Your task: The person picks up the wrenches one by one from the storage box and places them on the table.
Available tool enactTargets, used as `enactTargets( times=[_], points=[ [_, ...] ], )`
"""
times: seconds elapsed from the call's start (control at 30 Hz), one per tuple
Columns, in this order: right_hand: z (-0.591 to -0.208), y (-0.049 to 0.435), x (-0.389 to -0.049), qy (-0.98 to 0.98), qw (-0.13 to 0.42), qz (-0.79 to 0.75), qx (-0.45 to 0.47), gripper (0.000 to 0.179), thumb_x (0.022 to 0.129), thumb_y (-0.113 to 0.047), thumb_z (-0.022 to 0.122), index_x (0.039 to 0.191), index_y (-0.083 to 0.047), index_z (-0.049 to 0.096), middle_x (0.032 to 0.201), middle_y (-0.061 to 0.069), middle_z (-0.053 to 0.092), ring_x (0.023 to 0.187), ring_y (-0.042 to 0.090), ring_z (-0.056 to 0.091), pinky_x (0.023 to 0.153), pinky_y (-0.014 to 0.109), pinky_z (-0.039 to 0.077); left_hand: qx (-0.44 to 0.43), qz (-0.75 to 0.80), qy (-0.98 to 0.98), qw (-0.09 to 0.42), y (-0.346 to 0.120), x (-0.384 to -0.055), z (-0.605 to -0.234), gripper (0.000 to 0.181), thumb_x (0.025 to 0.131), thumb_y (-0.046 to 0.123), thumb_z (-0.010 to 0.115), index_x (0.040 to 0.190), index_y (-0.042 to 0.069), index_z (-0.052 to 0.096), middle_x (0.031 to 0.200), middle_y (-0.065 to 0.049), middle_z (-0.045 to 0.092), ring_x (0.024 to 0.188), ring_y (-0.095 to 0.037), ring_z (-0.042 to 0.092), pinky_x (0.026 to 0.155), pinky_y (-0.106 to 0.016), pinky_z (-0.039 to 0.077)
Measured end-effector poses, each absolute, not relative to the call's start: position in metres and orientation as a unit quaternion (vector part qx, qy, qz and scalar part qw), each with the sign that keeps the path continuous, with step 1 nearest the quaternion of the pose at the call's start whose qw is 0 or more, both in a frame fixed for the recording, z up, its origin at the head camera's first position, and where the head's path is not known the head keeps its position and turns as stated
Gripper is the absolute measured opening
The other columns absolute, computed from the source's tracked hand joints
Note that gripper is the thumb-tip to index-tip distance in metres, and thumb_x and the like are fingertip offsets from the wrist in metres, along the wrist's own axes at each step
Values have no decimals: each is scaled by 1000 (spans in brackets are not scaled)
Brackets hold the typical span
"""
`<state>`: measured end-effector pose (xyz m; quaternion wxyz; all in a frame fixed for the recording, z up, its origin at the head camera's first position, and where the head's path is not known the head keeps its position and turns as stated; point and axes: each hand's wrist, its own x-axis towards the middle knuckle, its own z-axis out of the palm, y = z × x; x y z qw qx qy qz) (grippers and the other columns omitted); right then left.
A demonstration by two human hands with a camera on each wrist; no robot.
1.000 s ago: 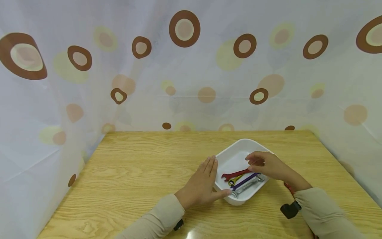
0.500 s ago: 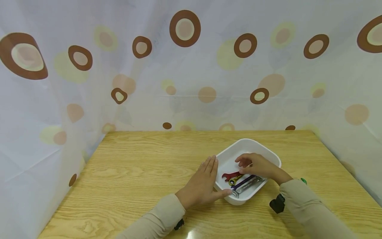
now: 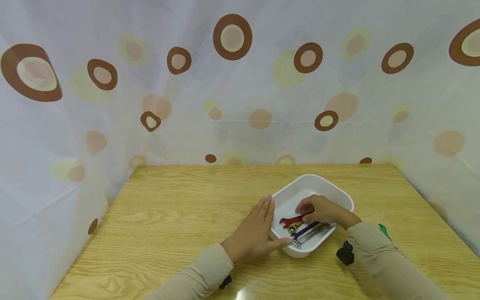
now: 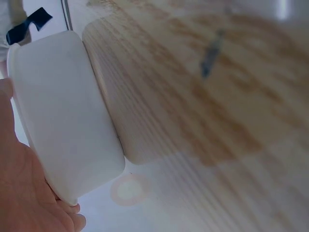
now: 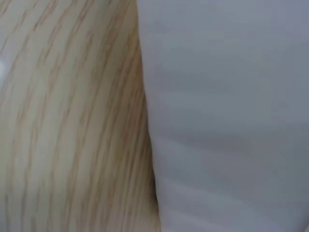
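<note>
A white plastic tray (image 3: 282,196) stands on the table, holding a red wrench (image 3: 289,221), a yellow ratchet wrench (image 3: 293,228), a purple wrench (image 3: 305,229) and a silver wrench (image 3: 310,236). My left hand (image 3: 250,233) lies along the tray's left side, fingers straight, thumb over the near rim. In the left wrist view it touches the tray's outer wall (image 4: 67,116). Reaching over the right rim, my right hand (image 3: 322,209) has bent fingers and thumb at the right ends of the red and yellow wrenches; I cannot tell whether it grips either. It hides those ends.
To the right of the tray a green tool end (image 3: 383,230) shows past the right sleeve (image 3: 375,246). The wooden table (image 3: 187,200) meets a dotted cloth (image 3: 240,137) behind and at both sides. A pale surface (image 5: 227,116) fills much of the right wrist view.
My right hand has moved left and then down toward the red and yellow wrenches. The sleeve's shift has uncovered the green tool end and covered a red one. The left hand stays put.
</note>
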<state>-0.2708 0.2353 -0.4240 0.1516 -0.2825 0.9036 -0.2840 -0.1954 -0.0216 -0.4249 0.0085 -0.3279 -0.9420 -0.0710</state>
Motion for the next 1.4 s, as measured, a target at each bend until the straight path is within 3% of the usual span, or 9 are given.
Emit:
enactTargets(
  times=[0.23, 0.6, 0.93, 1.17, 1.4],
  points=[
    [-430, 234, -274, 897, 144, -288, -304, 11, 82, -1, 70, 91, -7, 71, 81, -4, 67, 74, 4, 57, 67, 22, 49, -331, -70, -941, 8, -21, -194, -422, 105, 88, 77, 24, 152, -4, 6, 159, -20, 4, 147, -29, 0, 118, -39, 14],
    [-427, 232, -270, 897, 132, -278, -317, 14, 81, 3, 68, 83, -11, 70, 77, -6, 64, 71, 3, 54, 66, 23, 48, -338, -72, -938, 13, -22, -194, -423, 104, 89, 76, 28, 151, -5, 6, 159, -21, 3, 147, -30, 0, 118, -39, 16],
    [-424, 232, -268, 888, 135, -298, -323, 15, 86, 2, 65, 87, -11, 72, 80, -4, 68, 74, 5, 57, 67, 23, 49, -338, -68, -938, 20, -23, -192, -423, 104, 89, 76, 27, 151, -5, 6, 159, -21, 4, 147, -30, 1, 118, -39, 16],
    [-420, 234, -267, 869, 107, -318, -364, 16, 88, 1, 63, 95, -6, 75, 87, -1, 72, 75, 4, 58, 66, 23, 49, -337, -70, -939, 19, -22, -194, -424, 103, 89, 76, 26, 151, -4, 7, 159, -21, 5, 147, -30, 1, 118, -38, 15],
    [-412, 235, -269, 883, 124, -316, -324, 14, 90, -3, 63, 97, -7, 74, 88, 0, 70, 75, 4, 56, 68, 23, 47, -335, -73, -939, 12, -21, -193, -421, 104, 88, 76, 26, 152, -4, 7, 159, -21, 5, 147, -29, 1, 118, -38, 14]
  ],
)
